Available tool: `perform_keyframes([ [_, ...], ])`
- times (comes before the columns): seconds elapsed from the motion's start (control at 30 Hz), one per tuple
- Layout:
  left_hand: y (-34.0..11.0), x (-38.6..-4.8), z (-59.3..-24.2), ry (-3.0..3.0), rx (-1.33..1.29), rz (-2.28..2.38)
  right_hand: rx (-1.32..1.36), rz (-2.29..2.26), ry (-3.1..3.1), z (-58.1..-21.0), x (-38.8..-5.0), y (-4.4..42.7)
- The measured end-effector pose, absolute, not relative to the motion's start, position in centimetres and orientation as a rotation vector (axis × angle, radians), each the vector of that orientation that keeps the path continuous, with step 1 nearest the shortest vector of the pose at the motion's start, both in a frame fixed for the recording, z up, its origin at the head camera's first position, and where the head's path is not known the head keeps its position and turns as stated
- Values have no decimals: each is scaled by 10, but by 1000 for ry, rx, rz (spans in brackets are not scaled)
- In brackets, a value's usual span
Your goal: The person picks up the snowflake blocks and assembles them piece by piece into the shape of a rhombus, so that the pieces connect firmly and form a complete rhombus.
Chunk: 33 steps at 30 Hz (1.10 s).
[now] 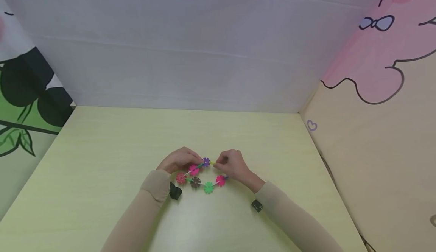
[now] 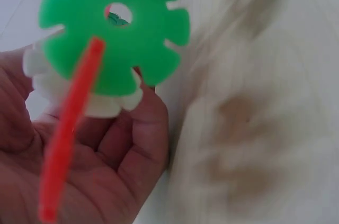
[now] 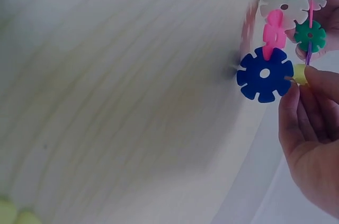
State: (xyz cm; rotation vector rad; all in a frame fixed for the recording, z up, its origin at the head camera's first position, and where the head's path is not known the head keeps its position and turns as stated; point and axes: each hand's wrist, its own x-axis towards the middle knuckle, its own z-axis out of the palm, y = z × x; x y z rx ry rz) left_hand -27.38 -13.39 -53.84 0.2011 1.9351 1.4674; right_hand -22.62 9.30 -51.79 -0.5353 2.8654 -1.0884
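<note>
A curved chain of interlocked plastic snowflake discs hangs between both hands above the table, with a purple disc [image 1: 206, 162] at its far side. My left hand [image 1: 180, 159] grips the chain beside that disc. In the left wrist view a green disc [image 2: 159, 23] and a red disc seen edge-on [image 2: 66, 134] stand before the curled fingers, a white disc [image 2: 100, 105] behind. My right hand [image 1: 235, 165] pinches a yellow disc [image 3: 300, 73] between thumb and fingers. Touching or nearly touching it is a dark blue disc [image 3: 254, 83], joined to a pink one [image 3: 274, 33].
A pale wood-look table [image 1: 102, 138] lies beneath the hands. Behind it stands a white cloth wall [image 1: 190, 63], with printed side panels [image 1: 371, 138] to left and right. Small black boxes [image 1: 257, 206] sit at the wrists. Pale yellow shapes [image 3: 18, 216] show in one lower corner.
</note>
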Motion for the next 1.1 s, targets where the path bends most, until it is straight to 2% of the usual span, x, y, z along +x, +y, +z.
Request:
perform_keyframes([
  [0.5,-133,-271,-529,1992,206,1418,-559,-1110,2846,-520,-230,92],
  [1.1,-135,-275,-538,1937,213,1444,-537,-1101,2823,-518,-229,92],
])
